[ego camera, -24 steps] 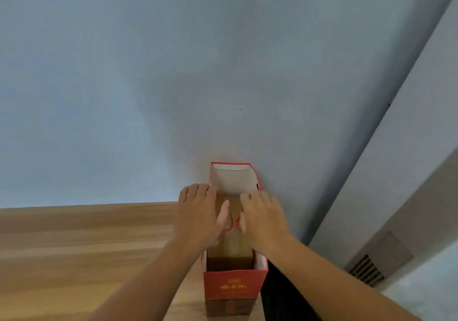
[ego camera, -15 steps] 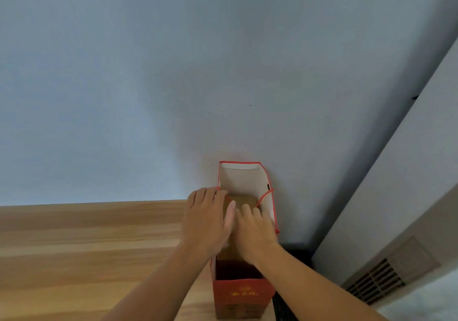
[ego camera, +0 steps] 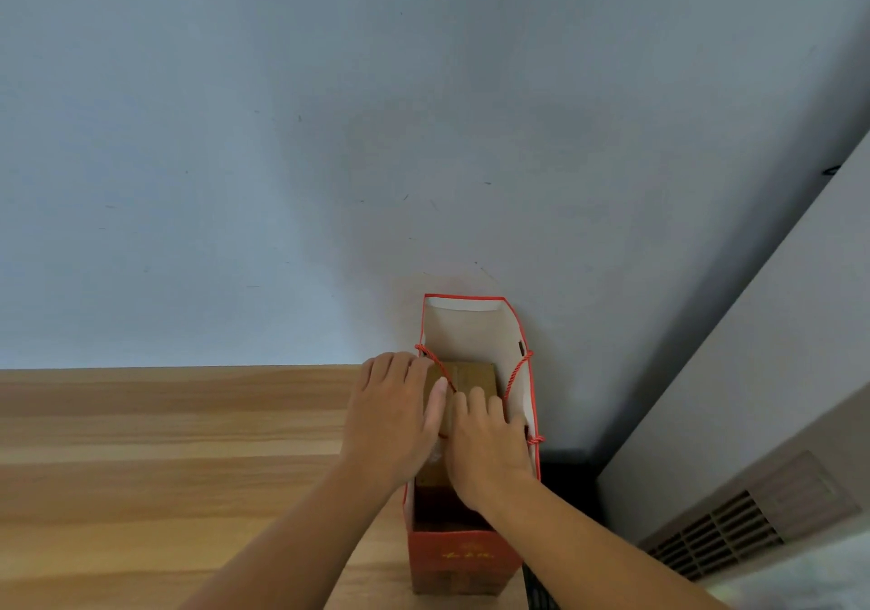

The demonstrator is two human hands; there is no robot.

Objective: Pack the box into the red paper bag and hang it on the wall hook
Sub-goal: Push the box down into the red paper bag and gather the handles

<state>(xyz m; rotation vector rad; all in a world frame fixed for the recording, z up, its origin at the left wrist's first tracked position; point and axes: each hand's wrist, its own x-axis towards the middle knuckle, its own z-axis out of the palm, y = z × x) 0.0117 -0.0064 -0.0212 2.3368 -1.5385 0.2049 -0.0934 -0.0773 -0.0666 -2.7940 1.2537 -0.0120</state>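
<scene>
The red paper bag (ego camera: 463,557) stands upright at the table's right end, its white inside facing me and its back against the wall. A brown cardboard box (ego camera: 473,374) sits inside it, with its top below the bag's rim. My left hand (ego camera: 393,416) lies over the bag's left wall, fingers curled outside it and the thumb on the box top. My right hand (ego camera: 489,444) is inside the bag, palm down on the box. Red rope handles (ego camera: 518,369) hang along both side walls. I see no clear wall hook.
The wooden table (ego camera: 165,468) stretches to the left and ends just right of the bag. A pale wall (ego camera: 329,138) rises behind. To the right stands a side wall with a small dark fitting (ego camera: 831,170) and a vent grille (ego camera: 720,534) low down.
The box has gone lower into the bag. My right hand has moved from the bag's rim down inside onto the box top, and the rope handles now show at both sides.
</scene>
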